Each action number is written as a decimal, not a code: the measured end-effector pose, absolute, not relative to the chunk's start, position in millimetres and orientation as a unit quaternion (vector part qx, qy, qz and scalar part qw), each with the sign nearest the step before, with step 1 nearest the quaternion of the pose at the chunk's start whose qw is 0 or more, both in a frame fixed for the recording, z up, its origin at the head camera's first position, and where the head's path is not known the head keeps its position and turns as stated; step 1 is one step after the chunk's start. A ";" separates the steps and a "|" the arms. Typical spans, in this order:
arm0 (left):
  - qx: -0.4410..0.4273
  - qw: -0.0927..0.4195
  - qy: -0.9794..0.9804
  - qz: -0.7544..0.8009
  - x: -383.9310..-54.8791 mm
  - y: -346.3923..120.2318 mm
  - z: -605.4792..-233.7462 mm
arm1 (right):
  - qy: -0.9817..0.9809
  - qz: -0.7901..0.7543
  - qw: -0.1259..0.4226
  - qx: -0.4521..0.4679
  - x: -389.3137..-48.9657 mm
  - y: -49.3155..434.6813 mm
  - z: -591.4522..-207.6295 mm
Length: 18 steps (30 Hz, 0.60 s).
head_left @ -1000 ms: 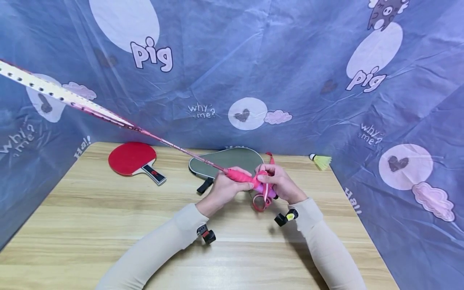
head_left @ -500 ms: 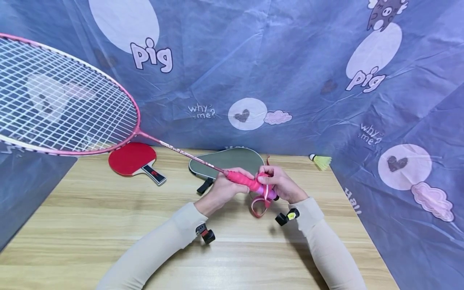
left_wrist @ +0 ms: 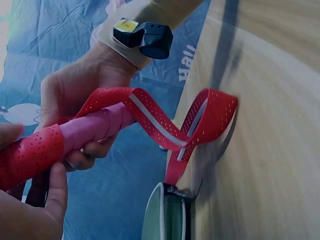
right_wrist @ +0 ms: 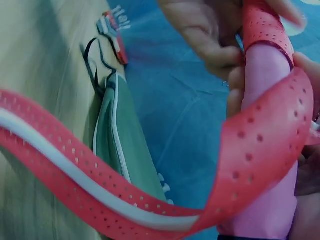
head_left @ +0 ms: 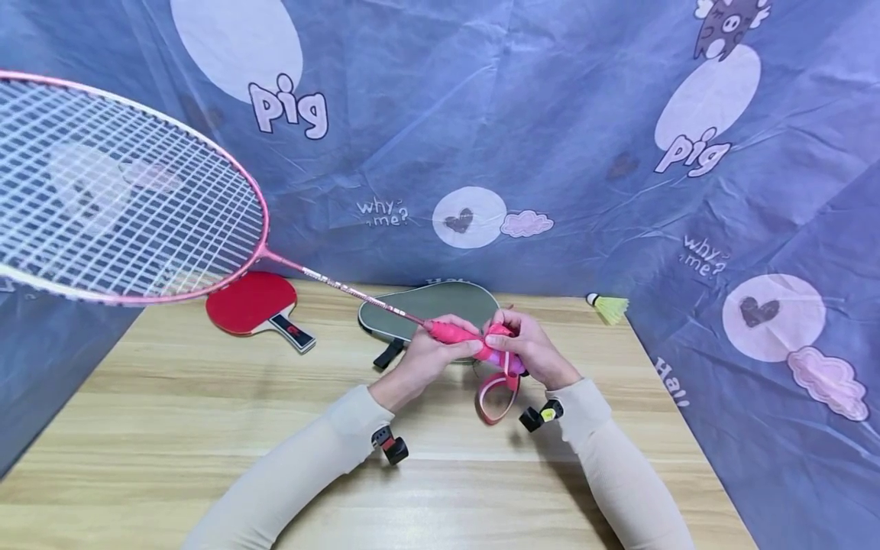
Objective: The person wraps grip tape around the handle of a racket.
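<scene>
A pink badminton racket [head_left: 330, 281] points up to the left, its strung head cut off by the head view's left edge. My left hand [head_left: 435, 353] grips the upper handle, where red perforated grip tape [left_wrist: 35, 155] is wound. Lower down, the handle [left_wrist: 95, 127] shows a bare pink-purple layer. With thumb and fingers, my right hand [head_left: 532, 347] pinches the red tape at the edge of the wound part. From there a loose length of tape [right_wrist: 255, 145], with a white stripe down its middle, curls past the handle's end and hangs in a loop.
A red table tennis bat [head_left: 250, 302] lies on the wooden table [head_left: 206, 435] at the left. Behind my hands rests a green bat case [head_left: 447, 300] with a black strap. A yellow shuttlecock [head_left: 609, 307] lies at the back right. Blue printed cloth [head_left: 584, 130] walls the table.
The racket has rolled about its shaft, so its head has turned from edge-on to showing the strings. The loose tape loop hangs lower and wider. Both hands stay near the same spot.
</scene>
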<state>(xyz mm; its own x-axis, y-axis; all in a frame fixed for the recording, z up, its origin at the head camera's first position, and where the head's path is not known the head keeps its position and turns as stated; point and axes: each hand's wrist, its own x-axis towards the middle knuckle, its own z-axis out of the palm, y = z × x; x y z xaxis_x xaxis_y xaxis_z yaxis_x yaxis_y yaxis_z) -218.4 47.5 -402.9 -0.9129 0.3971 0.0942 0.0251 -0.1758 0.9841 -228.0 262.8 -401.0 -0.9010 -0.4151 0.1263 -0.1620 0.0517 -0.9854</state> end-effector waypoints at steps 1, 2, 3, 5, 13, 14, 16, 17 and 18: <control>0.160 0.119 0.634 0.747 -218.4 47.7 -402.5 | 0.724 -0.655 0.089 -0.197 -227.4 262.6 -399.6; 0.153 0.117 0.638 0.746 -218.6 47.8 -402.2 | 0.728 -0.653 0.082 -0.194 -226.9 262.6 -398.2; 0.148 0.115 0.642 0.744 -218.6 47.8 -401.7 | 0.731 -0.651 0.076 -0.192 -226.5 262.5 -396.9; 0.143 0.114 0.645 0.742 -218.5 47.6 -401.8 | 0.732 -0.651 0.069 -0.190 -225.8 262.2 -394.9; 0.143 0.132 0.629 0.753 -216.8 47.3 -401.5 | 0.739 -0.642 0.062 -0.194 -227.3 263.0 -395.9; 0.147 0.135 0.626 0.754 -217.0 47.3 -401.7 | 0.745 -0.636 0.065 -0.192 -228.0 263.4 -396.7; 0.156 0.142 0.617 0.758 -217.5 47.0 -401.9 | 0.757 -0.622 0.081 -0.184 -229.4 264.8 -398.2; 0.162 0.146 0.613 0.759 -217.8 46.8 -402.1 | 0.762 -0.615 0.091 -0.181 -229.9 265.4 -398.6; 0.165 0.149 0.611 0.760 -218.4 46.7 -402.4 | 0.765 -0.610 0.103 -0.179 -230.3 266.0 -398.7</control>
<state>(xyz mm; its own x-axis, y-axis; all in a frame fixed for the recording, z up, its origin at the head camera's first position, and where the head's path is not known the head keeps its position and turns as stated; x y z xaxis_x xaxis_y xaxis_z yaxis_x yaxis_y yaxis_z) -218.4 46.7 -402.4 -0.9011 0.4280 0.0693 -0.0246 -0.2100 0.9774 -230.3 266.0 -398.7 -0.9150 -0.3990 0.0601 -0.1478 0.1930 -0.9700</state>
